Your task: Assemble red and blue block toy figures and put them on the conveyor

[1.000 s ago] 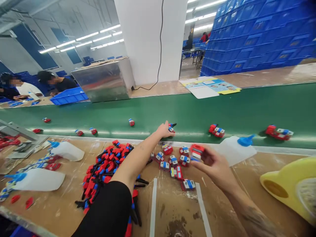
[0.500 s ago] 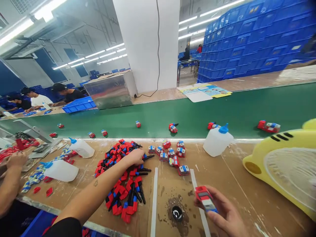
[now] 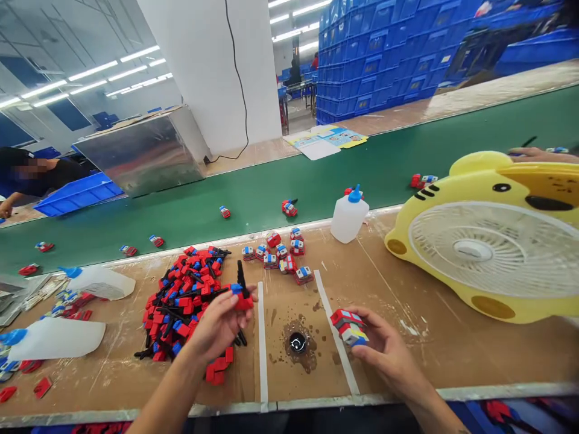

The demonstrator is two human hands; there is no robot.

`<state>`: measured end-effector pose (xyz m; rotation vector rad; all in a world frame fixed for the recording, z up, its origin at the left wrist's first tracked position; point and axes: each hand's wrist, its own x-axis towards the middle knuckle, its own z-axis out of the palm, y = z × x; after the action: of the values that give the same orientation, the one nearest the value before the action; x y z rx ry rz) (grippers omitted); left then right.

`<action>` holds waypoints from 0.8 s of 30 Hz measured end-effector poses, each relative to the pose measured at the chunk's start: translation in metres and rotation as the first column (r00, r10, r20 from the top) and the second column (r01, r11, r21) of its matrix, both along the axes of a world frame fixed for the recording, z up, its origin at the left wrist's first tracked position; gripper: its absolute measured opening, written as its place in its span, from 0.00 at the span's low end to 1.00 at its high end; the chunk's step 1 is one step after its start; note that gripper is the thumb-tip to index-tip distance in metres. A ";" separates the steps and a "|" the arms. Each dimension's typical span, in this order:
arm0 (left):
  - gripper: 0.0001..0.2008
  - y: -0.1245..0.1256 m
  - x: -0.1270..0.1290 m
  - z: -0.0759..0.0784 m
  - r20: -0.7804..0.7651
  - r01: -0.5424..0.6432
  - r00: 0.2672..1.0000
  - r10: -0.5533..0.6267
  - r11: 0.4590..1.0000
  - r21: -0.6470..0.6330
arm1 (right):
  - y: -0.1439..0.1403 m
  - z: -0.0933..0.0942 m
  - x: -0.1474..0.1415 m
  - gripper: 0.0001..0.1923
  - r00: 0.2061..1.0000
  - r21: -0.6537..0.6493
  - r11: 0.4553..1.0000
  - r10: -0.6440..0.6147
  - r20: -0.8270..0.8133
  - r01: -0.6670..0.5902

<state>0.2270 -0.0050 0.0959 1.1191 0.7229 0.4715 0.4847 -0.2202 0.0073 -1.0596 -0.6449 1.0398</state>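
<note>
My left hand [image 3: 222, 322] pinches a red toy part [image 3: 243, 299] with a blue piece and a black stick that points up. Beside and below that hand lies a heap of similar red, blue and black parts [image 3: 183, 295]. My right hand [image 3: 384, 343] grips a small toy vehicle [image 3: 349, 327] in red, grey, white and blue, just right of a white tape strip [image 3: 337, 331]. Between the hands, a small round cup of dark liquid [image 3: 297, 343] sits among wet spots. A cluster of several finished-looking toy vehicles [image 3: 281, 253] rests beyond it.
A green conveyor belt [image 3: 253, 187] carries scattered toy vehicles. White squeeze bottles stand or lie at the right [image 3: 349, 217] and left [image 3: 58, 339]. A yellow animal-shaped fan [image 3: 491, 241] takes up the right side. Another person's hand [image 3: 527, 155] shows behind it. Blue crates [image 3: 384, 66] are stacked beyond.
My left hand has come out of the heap towards me, now holding a red part with a black stick. My right hand still holds the toy vehicle. The view has swung right.
</note>
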 end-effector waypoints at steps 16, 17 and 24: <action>0.08 -0.040 0.050 0.015 -0.719 0.548 0.649 -0.249 -0.503 0.668 | -0.002 -0.004 -0.001 0.25 0.996 -0.006 0.999 0.039 -0.077 -0.039; 0.08 -0.041 0.053 0.013 -0.734 0.541 0.635 -0.243 -0.539 0.646 | -0.002 -0.005 -0.002 0.25 0.996 -0.004 0.999 0.039 -0.085 -0.040; 0.08 -0.043 0.062 0.011 -0.766 0.548 0.585 -0.265 -0.567 0.615 | -0.003 -0.010 0.001 0.25 0.994 -0.014 0.998 0.053 -0.092 -0.055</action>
<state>0.2888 -0.0480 0.1070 3.0544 -0.5367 -0.1052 0.4859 -0.2234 -0.0030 -1.0073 -0.5941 1.1358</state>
